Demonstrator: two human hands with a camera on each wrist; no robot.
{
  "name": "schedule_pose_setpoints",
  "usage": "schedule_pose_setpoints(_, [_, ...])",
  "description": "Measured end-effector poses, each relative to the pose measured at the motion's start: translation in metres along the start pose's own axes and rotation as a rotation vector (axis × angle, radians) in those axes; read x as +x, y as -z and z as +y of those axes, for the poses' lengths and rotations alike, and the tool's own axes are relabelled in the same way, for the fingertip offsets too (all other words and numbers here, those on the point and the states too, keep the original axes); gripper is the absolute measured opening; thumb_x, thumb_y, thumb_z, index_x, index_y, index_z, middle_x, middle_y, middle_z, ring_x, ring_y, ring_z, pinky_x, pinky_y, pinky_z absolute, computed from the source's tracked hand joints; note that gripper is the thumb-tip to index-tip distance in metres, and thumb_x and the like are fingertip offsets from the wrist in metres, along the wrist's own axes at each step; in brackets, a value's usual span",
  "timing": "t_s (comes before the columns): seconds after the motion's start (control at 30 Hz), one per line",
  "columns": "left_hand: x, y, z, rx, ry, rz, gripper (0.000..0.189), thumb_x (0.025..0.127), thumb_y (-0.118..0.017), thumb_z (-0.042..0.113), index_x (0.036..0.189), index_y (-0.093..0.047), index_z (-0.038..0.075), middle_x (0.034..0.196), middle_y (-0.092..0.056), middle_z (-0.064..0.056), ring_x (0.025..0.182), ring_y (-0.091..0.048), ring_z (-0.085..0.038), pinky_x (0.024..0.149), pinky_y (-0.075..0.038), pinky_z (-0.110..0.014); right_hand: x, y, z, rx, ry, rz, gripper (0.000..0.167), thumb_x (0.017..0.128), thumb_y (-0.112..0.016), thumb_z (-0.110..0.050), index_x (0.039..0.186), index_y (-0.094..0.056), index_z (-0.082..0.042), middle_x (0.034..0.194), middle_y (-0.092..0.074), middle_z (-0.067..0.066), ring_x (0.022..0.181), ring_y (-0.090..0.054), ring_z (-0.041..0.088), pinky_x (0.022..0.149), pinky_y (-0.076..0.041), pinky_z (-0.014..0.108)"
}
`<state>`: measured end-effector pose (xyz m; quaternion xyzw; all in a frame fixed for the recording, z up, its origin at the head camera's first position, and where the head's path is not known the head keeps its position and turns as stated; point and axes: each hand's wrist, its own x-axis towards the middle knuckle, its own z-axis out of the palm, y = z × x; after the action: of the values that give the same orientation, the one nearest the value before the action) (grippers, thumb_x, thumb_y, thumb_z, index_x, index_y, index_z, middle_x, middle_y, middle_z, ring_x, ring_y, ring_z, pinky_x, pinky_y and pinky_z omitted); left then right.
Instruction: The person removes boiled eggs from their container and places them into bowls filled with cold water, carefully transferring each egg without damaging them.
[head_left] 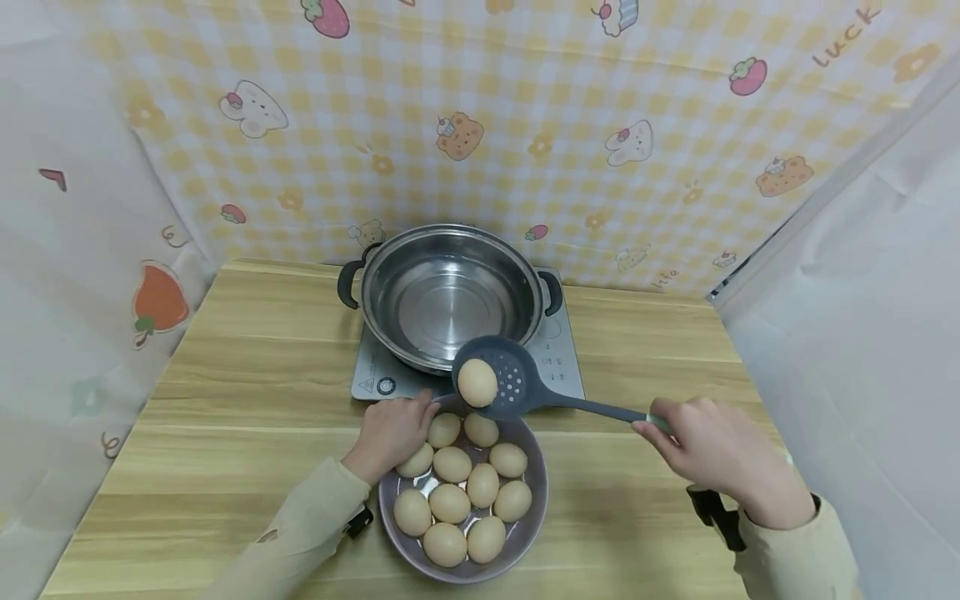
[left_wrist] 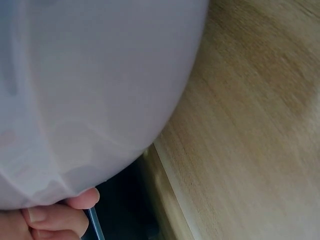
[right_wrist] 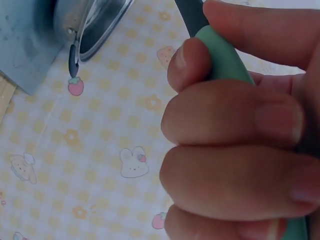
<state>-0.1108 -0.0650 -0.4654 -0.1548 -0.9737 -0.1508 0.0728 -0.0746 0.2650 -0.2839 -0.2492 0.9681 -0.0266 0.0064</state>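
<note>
In the head view, my right hand [head_left: 712, 446] grips the green handle [right_wrist: 225, 57] of a dark grey slotted skimmer [head_left: 517, 383]. One egg [head_left: 477, 382] lies in the skimmer's bowl, held above the far rim of a mauve bowl [head_left: 538, 508] and overlapping the near rim of a steel pot [head_left: 450, 287]. Several more eggs [head_left: 451, 504] sit in the mauve bowl. My left hand [head_left: 393, 433] holds that bowl by its far left rim; the left wrist view shows its curled fingers [left_wrist: 60, 220] against the bowl's pale outer wall [left_wrist: 110, 85].
The two-handled pot stands on a flat induction cooker [head_left: 558, 367] at the back of the wooden table [head_left: 247, 400]. Behind rises a yellow checked cloth [head_left: 540, 100] with cartoon prints. White sheets hang at the left [head_left: 60, 292] and right [head_left: 862, 275].
</note>
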Motion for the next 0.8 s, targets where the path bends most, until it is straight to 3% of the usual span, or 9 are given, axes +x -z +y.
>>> schedule_pose_setpoints(0.17, [0.000, -0.001, -0.001, 0.000, -0.005, 0.005, 0.025, 0.091, -0.051, 0.026, 0.071, -0.046, 0.013, 0.046, -0.046, -0.004, 0.042, -0.049, -0.025, 0.035, -0.029, -0.034, 0.021, 0.007, 0.006, 0.013, -0.034, -0.052, 0.030, 0.089, -0.058, -0.025, 0.064, -0.044, -0.016, 0.050, -0.029, -0.009, 0.041, -0.027, 0.003, 0.042, -0.026, 0.022])
schedule_pose_setpoints(0.47, [0.000, -0.002, 0.000, -0.008, 0.018, -0.023, 0.024, 0.093, -0.049, 0.029, 0.075, -0.048, 0.013, 0.052, -0.052, -0.007, 0.047, -0.054, -0.028, 0.037, -0.032, -0.037, 0.067, 0.007, 0.013, -0.060, -0.030, -0.026, 0.034, 0.089, -0.056, -0.026, 0.061, -0.041, -0.015, 0.049, -0.027, -0.006, 0.042, -0.025, 0.007, 0.041, -0.022, 0.024])
schedule_pose_setpoints(0.8, [-0.001, -0.002, 0.000, -0.005, 0.016, -0.005, 0.023, 0.091, -0.051, 0.027, 0.074, -0.047, 0.013, 0.052, -0.052, -0.007, 0.047, -0.054, -0.028, 0.037, -0.033, -0.037, 0.114, -0.020, 0.032, 0.000, -0.139, -0.034, 0.031, 0.090, -0.053, -0.035, 0.067, -0.051, -0.014, 0.049, -0.031, -0.004, 0.042, -0.032, 0.012, 0.041, -0.025, 0.027])
